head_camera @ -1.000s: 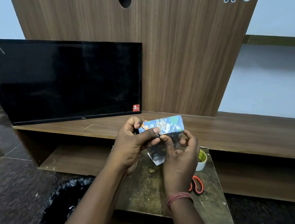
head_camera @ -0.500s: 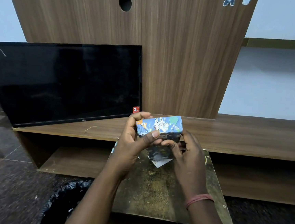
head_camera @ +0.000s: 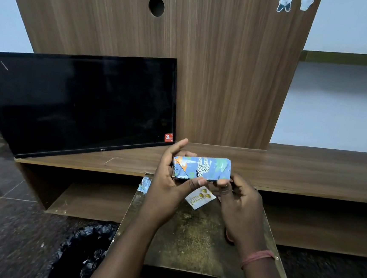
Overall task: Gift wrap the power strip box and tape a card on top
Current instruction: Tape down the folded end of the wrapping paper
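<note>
Both hands are holding the wrapped box [head_camera: 201,168] aloft, long axis running nine to three o'clock. The left hand [head_camera: 169,186] is gripping its nine o'clock end, the right hand [head_camera: 241,207] pinching its lower edge. The card [head_camera: 199,199] is lying at six o'clock, just beneath.

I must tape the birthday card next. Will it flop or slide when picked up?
The card looks thin and small, so probably light and bendy. It lies flat on the worn table, so likely needs an edge lifted.

Worn on the head — looks forward and down, close over both hands. Small table [head_camera: 191,239] at 6 o'clock, television [head_camera: 76,105] at 10 o'clock.
</note>
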Motion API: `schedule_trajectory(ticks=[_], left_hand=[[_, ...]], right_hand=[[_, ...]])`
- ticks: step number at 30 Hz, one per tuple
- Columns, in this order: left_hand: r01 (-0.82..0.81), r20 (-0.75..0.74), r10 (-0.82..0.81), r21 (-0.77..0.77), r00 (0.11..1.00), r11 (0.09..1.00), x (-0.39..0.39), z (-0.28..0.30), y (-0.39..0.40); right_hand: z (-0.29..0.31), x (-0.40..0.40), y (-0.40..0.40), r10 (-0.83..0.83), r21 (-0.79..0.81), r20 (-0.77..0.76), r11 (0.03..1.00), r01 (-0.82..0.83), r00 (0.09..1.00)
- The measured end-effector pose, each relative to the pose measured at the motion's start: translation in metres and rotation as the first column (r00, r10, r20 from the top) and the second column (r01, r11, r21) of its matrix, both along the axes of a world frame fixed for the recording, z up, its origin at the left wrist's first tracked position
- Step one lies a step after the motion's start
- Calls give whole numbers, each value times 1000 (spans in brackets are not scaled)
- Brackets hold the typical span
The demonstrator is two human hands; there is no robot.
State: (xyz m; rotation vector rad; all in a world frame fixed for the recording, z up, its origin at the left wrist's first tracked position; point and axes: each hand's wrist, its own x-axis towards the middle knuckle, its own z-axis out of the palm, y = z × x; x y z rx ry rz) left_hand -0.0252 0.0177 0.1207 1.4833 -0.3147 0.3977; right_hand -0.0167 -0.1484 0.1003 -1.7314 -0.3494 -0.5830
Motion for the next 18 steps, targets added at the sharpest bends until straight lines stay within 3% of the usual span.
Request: schedule_trajectory(ticks=[3, 8, 14, 18], left_hand=[[14, -29, -12, 76, 1000, 997, -1, -6, 2], [20, -112, -12, 71, 994, 997, -1, -21, -1], [9, -129, -6, 22, 992, 1000, -3, -35, 8], [25, -250, -29, -18, 968, 1000, -11, -40, 10]], right_hand=[[-4, -1, 1, 23, 183, -68, 983, -10, 997], [-1, -10, 5, -14, 237, -113, 971, 41, 993], [-15, -11, 6, 114, 284, -196, 957, -55, 974], [-20, -12, 9, 191, 354, -185, 928, -116, 964]])
